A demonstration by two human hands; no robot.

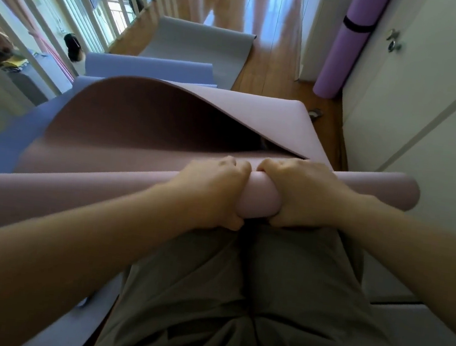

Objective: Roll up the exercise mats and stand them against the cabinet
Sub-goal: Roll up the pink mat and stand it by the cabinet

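A pink exercise mat (145, 134) is partly rolled into a tube lying across my lap, its loose end arching up ahead of me. My left hand (213, 191) and my right hand (302, 193) grip the roll side by side near its middle, fingers curled over the top and thumbs under. Beneath it a blue mat (147, 69) lies flat on the wooden floor, and a grey mat (199, 45) lies flat farther ahead. A purple mat (349, 41), rolled and strapped with a black band, stands upright against the white cabinet (429, 111) on the right.
A white railing (69, 4) with vertical bars runs along the left side. Pale curtains (256, 1) hang at the far end of the corridor. A strip of wooden floor (270, 71) lies between the mats and the cabinet. A small dark object (316, 113) lies on the floor near the cabinet.
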